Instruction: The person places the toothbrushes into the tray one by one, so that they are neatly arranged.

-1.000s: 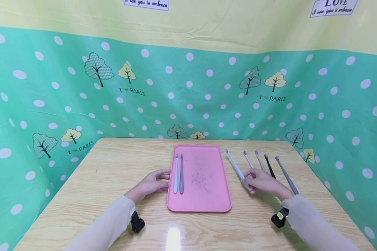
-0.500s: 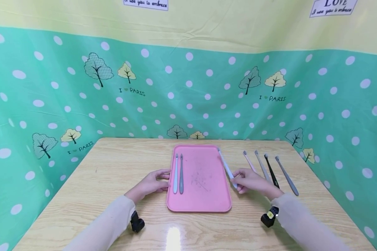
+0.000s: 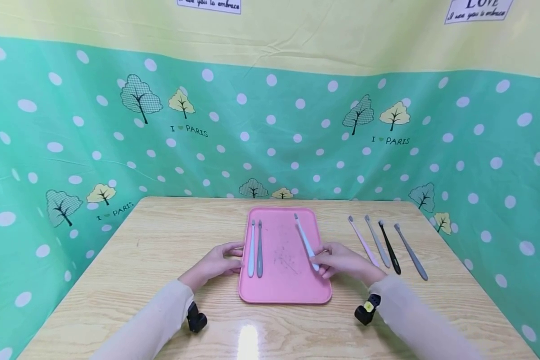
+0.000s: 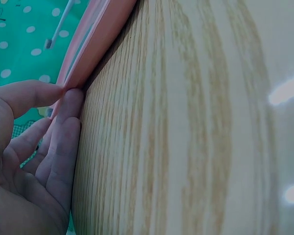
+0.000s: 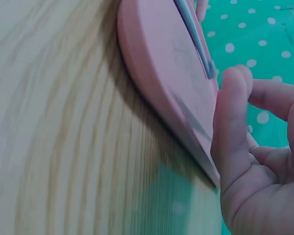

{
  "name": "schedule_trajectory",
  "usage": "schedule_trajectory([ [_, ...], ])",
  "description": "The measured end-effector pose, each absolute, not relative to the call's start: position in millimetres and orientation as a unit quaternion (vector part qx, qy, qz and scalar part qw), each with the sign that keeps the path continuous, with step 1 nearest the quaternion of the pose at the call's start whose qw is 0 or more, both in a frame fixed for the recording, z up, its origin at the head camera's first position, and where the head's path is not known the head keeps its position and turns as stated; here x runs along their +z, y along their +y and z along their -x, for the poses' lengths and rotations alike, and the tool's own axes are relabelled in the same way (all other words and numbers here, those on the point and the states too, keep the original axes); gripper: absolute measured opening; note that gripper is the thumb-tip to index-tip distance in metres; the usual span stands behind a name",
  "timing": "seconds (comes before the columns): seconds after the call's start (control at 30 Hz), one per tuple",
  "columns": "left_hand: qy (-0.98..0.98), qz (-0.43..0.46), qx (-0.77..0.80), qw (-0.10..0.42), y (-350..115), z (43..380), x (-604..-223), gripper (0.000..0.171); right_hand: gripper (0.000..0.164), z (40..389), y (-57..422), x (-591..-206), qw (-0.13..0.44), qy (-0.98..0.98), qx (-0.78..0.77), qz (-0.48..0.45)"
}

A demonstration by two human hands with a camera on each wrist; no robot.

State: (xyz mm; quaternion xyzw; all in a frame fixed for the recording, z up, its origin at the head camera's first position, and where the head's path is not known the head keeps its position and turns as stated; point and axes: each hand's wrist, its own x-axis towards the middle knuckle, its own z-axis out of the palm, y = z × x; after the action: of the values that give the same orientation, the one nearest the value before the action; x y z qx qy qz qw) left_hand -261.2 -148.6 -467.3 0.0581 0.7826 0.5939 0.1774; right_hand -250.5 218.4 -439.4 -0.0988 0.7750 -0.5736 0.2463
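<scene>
My right hand [image 3: 339, 260] pinches a light blue toothbrush [image 3: 305, 240] near the end of its handle. It holds the brush over the right half of the pink tray [image 3: 281, 295], slanted, bristle head toward the back. On the tray's left side lie two toothbrushes side by side, one pale blue [image 3: 252, 252] and one grey [image 3: 260, 252]. At the tray's left edge, my left hand [image 3: 218, 262] grips the rim between thumb [image 4: 36, 95] and fingers, as the left wrist view shows. In the right wrist view, the fingertips [image 5: 232, 83] of my right hand meet; the pinched handle is hidden there.
Right of the tray, several toothbrushes lie in a slanted row on the wooden table [image 3: 171, 220]: pink [image 3: 363, 241], light grey [image 3: 378, 242], black [image 3: 389, 247] and dark grey [image 3: 411, 251]. A green dotted cloth [image 3: 270, 135] hangs behind the table.
My right hand has carried the light blue toothbrush leftward from the table right of the tray to over the tray. My left hand has stayed at the tray's edge.
</scene>
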Motion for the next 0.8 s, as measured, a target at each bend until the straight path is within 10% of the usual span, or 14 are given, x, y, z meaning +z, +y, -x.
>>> schedule_trajectory([
  [0.8, 0.776, -0.059, 0.602, 0.181, -147.8, 260.3, -465.4, 0.068, 0.031, 248.5, 153.5, -451.6, 0.26, 0.752, -0.6, 0.086],
])
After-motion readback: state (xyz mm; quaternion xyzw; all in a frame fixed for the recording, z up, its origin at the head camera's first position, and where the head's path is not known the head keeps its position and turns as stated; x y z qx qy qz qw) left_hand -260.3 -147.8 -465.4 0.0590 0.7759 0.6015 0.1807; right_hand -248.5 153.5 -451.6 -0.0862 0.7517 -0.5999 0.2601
